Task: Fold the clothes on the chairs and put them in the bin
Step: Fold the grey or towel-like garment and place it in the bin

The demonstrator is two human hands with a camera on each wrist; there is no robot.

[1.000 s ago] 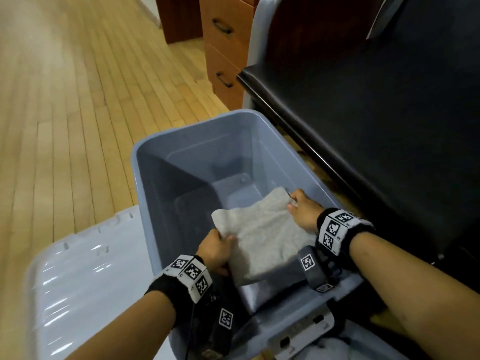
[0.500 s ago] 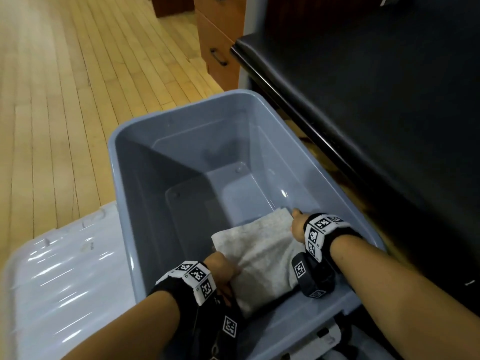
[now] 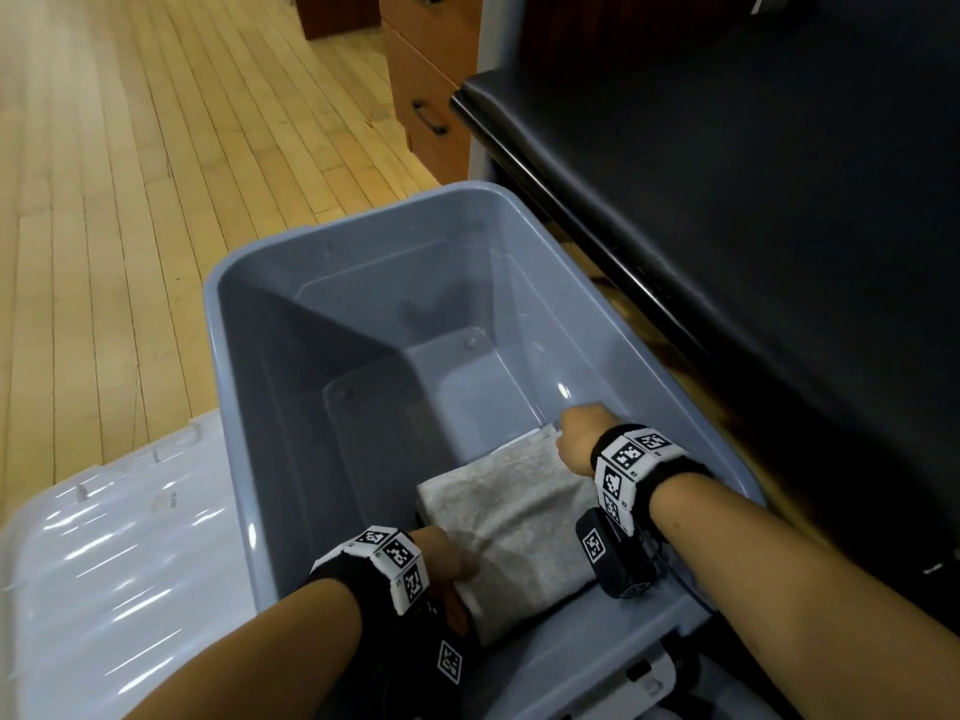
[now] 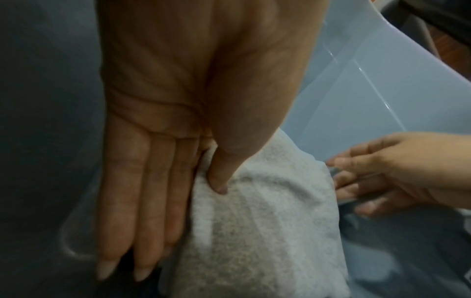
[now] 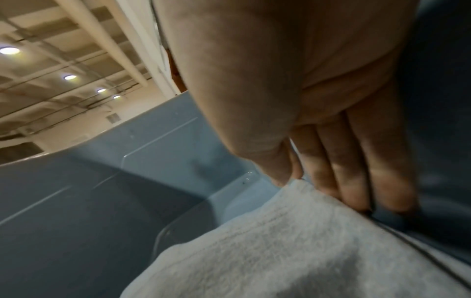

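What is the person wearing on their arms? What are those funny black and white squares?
Both forearms are bare, with no sleeves. Each wrist has a black band topped by white blocks printed with black square codes, like puzzle patterns. A small black camera box with its own code sticker hangs under the right wrist, and another under the left wrist. The left hand has long pale nails.

Black bands (image 3: 358, 569) are being worn around both wrists, each topped with a white block (image 3: 397, 561) printed with black square code markings. A small black camera unit (image 3: 615, 561), tagged with one more such marking, is being carried under each wrist. The forearms are being left bare, without sleeves. Long, pointed nails (image 4: 140, 274) are being shown on the left hand (image 4: 163, 141).
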